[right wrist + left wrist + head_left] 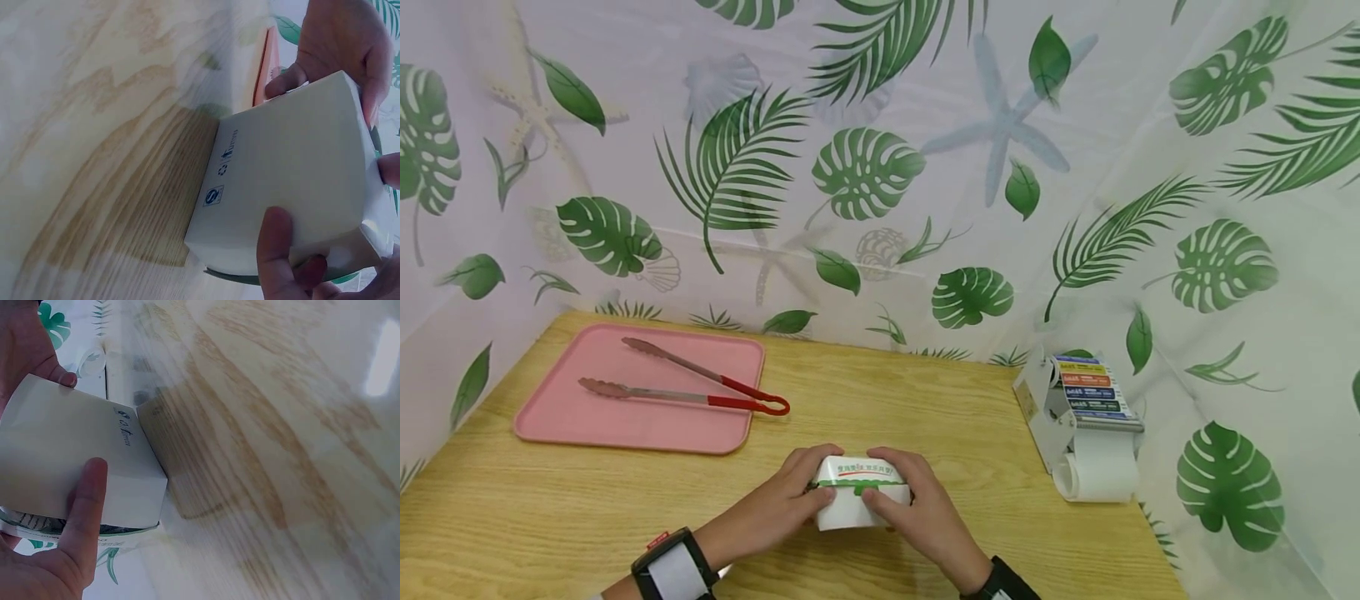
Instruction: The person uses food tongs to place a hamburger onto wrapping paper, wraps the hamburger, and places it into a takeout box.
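Between my two hands is a white paper food box (857, 510) with green trim and printed lettering on its lid, at the front middle of the table. My left hand (797, 487) grips its left side, and my right hand (921, 500) grips its right side, both thumbs on the near face. The box is tilted; its plain underside, with small blue printed marks, shows in the right wrist view. In the left wrist view, something dark (40, 522) shows in a gap along the edge; what it is, I cannot tell.
On the left, a pink tray (632, 429) bears red-handled tongs (737, 403), whose looped end overhangs its right edge. A label dispenser (1037, 417) with a white roll and colourful printed strips stands at the right. Leaf-patterned sheeting (865, 83) encloses the wooden table (880, 375).
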Demonstrator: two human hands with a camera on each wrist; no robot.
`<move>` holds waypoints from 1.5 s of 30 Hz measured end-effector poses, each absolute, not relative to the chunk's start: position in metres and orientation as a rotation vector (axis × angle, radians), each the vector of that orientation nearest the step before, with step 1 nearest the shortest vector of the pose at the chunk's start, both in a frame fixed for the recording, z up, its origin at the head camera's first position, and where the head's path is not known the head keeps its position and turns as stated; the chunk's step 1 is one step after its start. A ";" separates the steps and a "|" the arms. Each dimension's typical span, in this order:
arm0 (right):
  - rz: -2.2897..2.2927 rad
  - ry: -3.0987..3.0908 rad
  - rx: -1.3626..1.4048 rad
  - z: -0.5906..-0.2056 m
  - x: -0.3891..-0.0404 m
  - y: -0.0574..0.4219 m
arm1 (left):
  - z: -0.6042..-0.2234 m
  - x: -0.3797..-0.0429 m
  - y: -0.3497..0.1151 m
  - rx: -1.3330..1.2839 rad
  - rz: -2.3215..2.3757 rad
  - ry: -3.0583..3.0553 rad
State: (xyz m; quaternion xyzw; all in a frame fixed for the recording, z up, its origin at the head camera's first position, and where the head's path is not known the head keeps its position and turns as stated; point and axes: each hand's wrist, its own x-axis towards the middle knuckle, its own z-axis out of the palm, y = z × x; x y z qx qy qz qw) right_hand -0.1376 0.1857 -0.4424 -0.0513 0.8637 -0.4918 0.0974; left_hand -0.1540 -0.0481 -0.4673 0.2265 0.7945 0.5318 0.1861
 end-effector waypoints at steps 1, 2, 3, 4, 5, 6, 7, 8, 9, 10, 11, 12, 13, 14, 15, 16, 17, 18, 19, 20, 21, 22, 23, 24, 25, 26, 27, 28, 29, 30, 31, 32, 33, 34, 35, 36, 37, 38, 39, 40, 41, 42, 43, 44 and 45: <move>-1.463 2.540 -0.138 -0.442 -0.138 0.186 | -0.467 -0.154 -0.048 0.634 1.508 2.229; -1.477 2.514 -0.121 -0.441 -0.138 0.186 | -0.467 -0.154 -0.048 0.627 1.520 2.218; -1.489 2.488 -0.103 -0.441 -0.138 0.186 | -0.467 -0.154 -0.047 0.619 1.524 2.211; -1.503 2.459 -0.087 -0.440 -0.138 0.186 | -0.468 -0.155 -0.047 0.612 1.535 2.200; -1.517 2.431 -0.070 -0.440 -0.138 0.186 | -0.468 -0.155 -0.047 0.605 1.546 2.189; -1.528 2.402 -0.056 -0.440 -0.138 0.186 | -0.468 -0.155 -0.046 0.598 1.559 2.175; -1.537 2.379 -0.043 -0.439 -0.139 0.187 | -0.468 -0.156 -0.046 0.594 1.573 2.161; -1.546 2.357 -0.030 -0.439 -0.139 0.187 | -0.469 -0.156 -0.045 0.591 1.585 2.151; -1.548 2.345 -0.021 -0.438 -0.139 0.188 | -0.469 -0.157 -0.045 0.590 1.589 2.149; -1.548 2.340 -0.014 -0.438 -0.139 0.188 | -0.469 -0.157 -0.045 0.590 1.588 2.153; -1.545 2.337 -0.008 -0.438 -0.139 0.189 | -0.469 -0.158 -0.045 0.598 1.571 2.177; -1.543 2.333 -0.002 -0.438 -0.140 0.189 | -0.469 -0.158 -0.045 0.612 1.545 2.209; -1.543 2.330 0.006 -0.438 -0.140 0.189 | -0.469 -0.158 -0.045 0.631 1.508 2.250; -1.543 2.327 0.011 -0.438 -0.140 0.189 | -0.469 -0.158 -0.046 0.650 1.457 2.300; -1.544 2.324 0.018 -0.438 -0.141 0.189 | -0.468 -0.158 -0.046 0.669 1.402 2.355; -1.543 2.323 0.021 -0.438 -0.141 0.189 | -0.468 -0.157 -0.045 0.693 1.353 2.405; -1.542 2.322 0.024 -0.438 -0.141 0.189 | -0.468 -0.157 -0.045 0.724 1.297 2.450; -1.546 2.319 0.027 -0.438 -0.141 0.189 | -0.468 -0.156 -0.044 0.751 1.244 2.488; -1.548 2.319 0.027 -0.438 -0.141 0.188 | -0.467 -0.156 -0.043 0.772 1.199 2.522; -1.549 2.320 0.025 -0.438 -0.141 0.188 | -0.467 -0.155 -0.042 0.791 1.165 2.556; -1.551 2.319 0.025 -0.438 -0.141 0.188 | -0.466 -0.154 -0.040 0.804 1.135 2.592; -1.553 2.319 0.023 -0.438 -0.142 0.188 | -0.466 -0.154 -0.039 0.816 1.114 2.622; -1.554 2.315 0.026 -0.439 -0.142 0.188 | -0.466 -0.154 -0.038 0.822 1.093 2.649; -1.559 2.307 0.028 -0.439 -0.142 0.188 | -0.465 -0.154 -0.037 0.818 1.083 2.677; -1.560 2.302 0.032 -0.438 -0.142 0.187 | -0.465 -0.154 -0.037 0.812 1.086 2.697; -1.559 2.299 0.033 -0.438 -0.143 0.187 | -0.465 -0.154 -0.036 0.813 1.091 2.713; -1.560 2.295 0.035 -0.437 -0.143 0.186 | -0.465 -0.154 -0.036 0.815 1.096 2.721; -1.559 2.296 0.032 -0.436 -0.143 0.186 | -0.465 -0.154 -0.036 0.818 1.098 2.722; -1.553 2.303 0.028 -0.436 -0.142 0.185 | -0.466 -0.154 -0.036 0.824 1.101 2.719; -1.546 2.317 0.018 -0.435 -0.142 0.185 | -0.465 -0.154 -0.036 0.829 1.106 2.716; -1.537 2.334 0.006 -0.434 -0.142 0.184 | -0.466 -0.155 -0.036 0.838 1.107 2.711; -1.527 2.354 -0.008 -0.434 -0.141 0.184 | -0.465 -0.155 -0.036 0.848 1.110 2.706; -1.518 2.373 -0.021 -0.434 -0.141 0.183 | -0.466 -0.155 -0.036 0.854 1.109 2.699; -1.506 2.395 -0.034 -0.434 -0.141 0.183 | -0.466 -0.155 -0.036 0.858 1.108 2.692; -1.496 2.413 -0.043 -0.434 -0.141 0.183 | -0.465 -0.155 -0.037 0.868 1.112 2.686; -1.488 2.427 -0.055 -0.434 -0.141 0.183 | -0.465 -0.155 -0.037 0.876 1.113 2.681; -1.482 2.438 -0.065 -0.435 -0.141 0.183 | -0.465 -0.155 -0.037 0.884 1.111 2.678; -1.476 2.449 -0.075 -0.435 -0.140 0.183 | -0.466 -0.154 -0.037 0.889 1.109 2.678; -1.466 2.463 -0.087 -0.436 -0.140 0.183 | -0.466 -0.154 -0.037 0.896 1.103 2.681; -1.456 2.477 -0.098 -0.436 -0.140 0.183 | -0.466 -0.154 -0.038 0.900 1.096 2.686; -1.445 2.494 -0.112 -0.437 -0.140 0.183 | -0.466 -0.154 -0.038 0.906 1.088 2.693; -1.434 2.513 -0.127 -0.438 -0.140 0.183 | -0.467 -0.154 -0.038 0.910 1.078 2.702; -1.421 2.535 -0.141 -0.439 -0.140 0.184 | -0.467 -0.153 -0.038 0.916 1.073 2.709; -1.410 2.553 -0.154 -0.439 -0.140 0.184 | -0.468 -0.153 -0.039 0.926 1.067 2.717; -1.401 2.569 -0.164 -0.440 -0.140 0.184 | -0.469 -0.152 -0.039 0.941 1.059 2.727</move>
